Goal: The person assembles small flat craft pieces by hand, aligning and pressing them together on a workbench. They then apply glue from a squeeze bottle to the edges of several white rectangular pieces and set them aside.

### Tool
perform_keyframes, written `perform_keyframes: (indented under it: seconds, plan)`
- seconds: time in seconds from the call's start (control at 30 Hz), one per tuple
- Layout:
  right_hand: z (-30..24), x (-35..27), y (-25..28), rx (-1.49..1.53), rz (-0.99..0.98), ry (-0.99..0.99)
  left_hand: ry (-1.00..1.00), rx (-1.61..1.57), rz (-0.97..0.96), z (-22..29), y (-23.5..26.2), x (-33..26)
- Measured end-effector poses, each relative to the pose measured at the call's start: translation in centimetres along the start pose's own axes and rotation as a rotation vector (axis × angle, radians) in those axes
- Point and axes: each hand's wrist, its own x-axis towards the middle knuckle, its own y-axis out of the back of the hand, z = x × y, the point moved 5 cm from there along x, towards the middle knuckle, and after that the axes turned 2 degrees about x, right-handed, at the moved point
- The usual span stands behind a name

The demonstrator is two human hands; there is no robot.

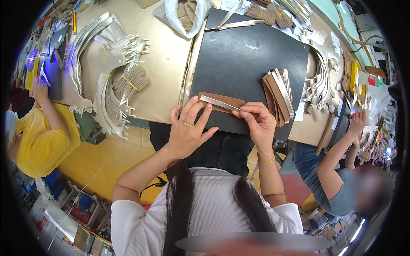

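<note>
A brown leather piece (pixel 226 100) lies on the black mat (pixel 247 51) near the table's front edge, with a narrow pale strip (pixel 215 102) laid across it. My left hand (pixel 188 128) has its fingers spread, fingertips pressing the left end of the brown piece and strip. My right hand (pixel 258 121) pinches the right end of the pale strip between thumb and fingers. A stack of brown pieces and pale strips (pixel 278 94) stands just right of my right hand on the mat.
Fanned bundles of pale cut pieces (pixel 115 72) cover the tan table to the left. A plastic bag (pixel 183 15) lies at the back. A person in yellow (pixel 40 136) sits at left, another in grey (pixel 341 183) at right.
</note>
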Motion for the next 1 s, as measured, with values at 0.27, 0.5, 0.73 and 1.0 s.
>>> perform_keyframes:
  seconds: [0.27,0.5,0.73,1.0]
  plan:
    - [-0.08,0.12,0.03,-0.006,0.014,-0.025,-0.013,0.017,-0.008,-0.04,-0.02,0.02]
    - [-0.14,0.11,0.00,0.000,0.025,-0.042,-0.014,0.043,-0.029,-0.06,-0.21,-0.03]
    - [-0.11,0.13,0.01,-0.024,0.020,-0.041,-0.008,0.053,-0.029,0.06,-0.13,0.01]
    - [0.11,0.34,0.01,-0.031,0.046,-0.063,-0.027,0.099,-0.029,0.13,0.05,0.19]
